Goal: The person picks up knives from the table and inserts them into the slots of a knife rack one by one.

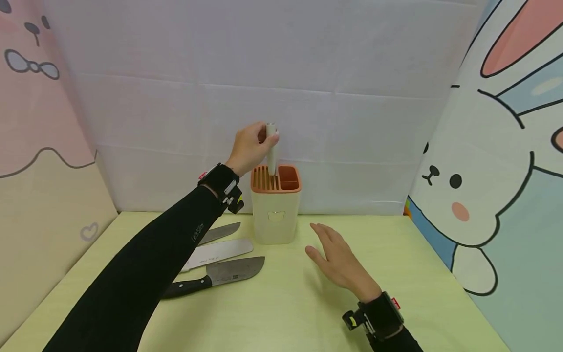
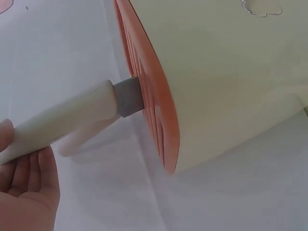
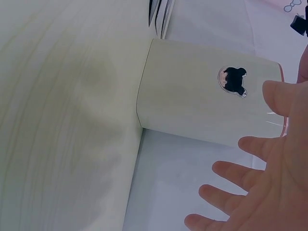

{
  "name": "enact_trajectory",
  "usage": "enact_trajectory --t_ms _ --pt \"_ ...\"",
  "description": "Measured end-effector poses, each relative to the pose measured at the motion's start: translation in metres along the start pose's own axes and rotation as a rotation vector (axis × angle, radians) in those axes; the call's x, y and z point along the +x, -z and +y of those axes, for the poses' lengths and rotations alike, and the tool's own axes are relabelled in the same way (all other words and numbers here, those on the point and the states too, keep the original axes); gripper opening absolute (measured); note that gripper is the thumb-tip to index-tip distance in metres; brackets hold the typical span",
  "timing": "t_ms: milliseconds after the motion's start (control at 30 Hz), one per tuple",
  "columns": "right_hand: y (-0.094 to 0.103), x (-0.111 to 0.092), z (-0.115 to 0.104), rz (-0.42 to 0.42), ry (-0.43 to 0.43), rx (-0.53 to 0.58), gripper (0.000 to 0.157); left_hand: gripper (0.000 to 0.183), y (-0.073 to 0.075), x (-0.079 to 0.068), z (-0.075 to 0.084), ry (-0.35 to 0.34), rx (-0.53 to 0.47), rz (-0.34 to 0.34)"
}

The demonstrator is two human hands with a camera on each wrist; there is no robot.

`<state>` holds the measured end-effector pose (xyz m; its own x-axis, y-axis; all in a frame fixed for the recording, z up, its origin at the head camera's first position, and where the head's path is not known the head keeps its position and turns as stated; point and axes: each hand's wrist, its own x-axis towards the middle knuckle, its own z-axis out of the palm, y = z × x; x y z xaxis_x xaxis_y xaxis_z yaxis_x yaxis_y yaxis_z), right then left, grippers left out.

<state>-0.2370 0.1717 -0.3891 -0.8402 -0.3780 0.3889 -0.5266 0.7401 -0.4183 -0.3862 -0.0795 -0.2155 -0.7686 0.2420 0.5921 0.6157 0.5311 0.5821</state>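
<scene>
My left hand (image 1: 249,146) holds a knife by its off-white handle (image 1: 271,149) above the knife block. This block (image 1: 276,217) is cream with an orange slotted top and stands upright near the back of the table. Seen from the left wrist, a short stretch of grey blade (image 2: 129,96) shows between the handle and the slots; the rest is hidden inside. Fingers and thumb pinch the handle near its end. To the right of the block, my right hand (image 1: 336,256) hovers over the table with its fingers spread and nothing in them.
Left of the block lie a broad knife with a black handle (image 1: 186,287), a knife with a pale blade (image 1: 222,252) and one with a dark blade (image 1: 220,232), partly behind my left forearm. A white cloth wall (image 1: 352,146) rises behind the table (image 1: 264,318).
</scene>
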Motion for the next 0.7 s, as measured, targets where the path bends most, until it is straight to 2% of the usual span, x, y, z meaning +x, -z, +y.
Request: enact_trajectory --t_ms 333,700 --pt "0.000 0.001 -0.002 -0.011 -0.002 -0.003 0.060 0.028 -0.003 -0.005 -0.008 0.026 0.000 -0.031" --pt "0.000 0.003 -0.003 -0.024 -0.001 -0.005 0.060 0.032 -0.004 -0.007 -0.012 0.066 -0.010 -0.036"
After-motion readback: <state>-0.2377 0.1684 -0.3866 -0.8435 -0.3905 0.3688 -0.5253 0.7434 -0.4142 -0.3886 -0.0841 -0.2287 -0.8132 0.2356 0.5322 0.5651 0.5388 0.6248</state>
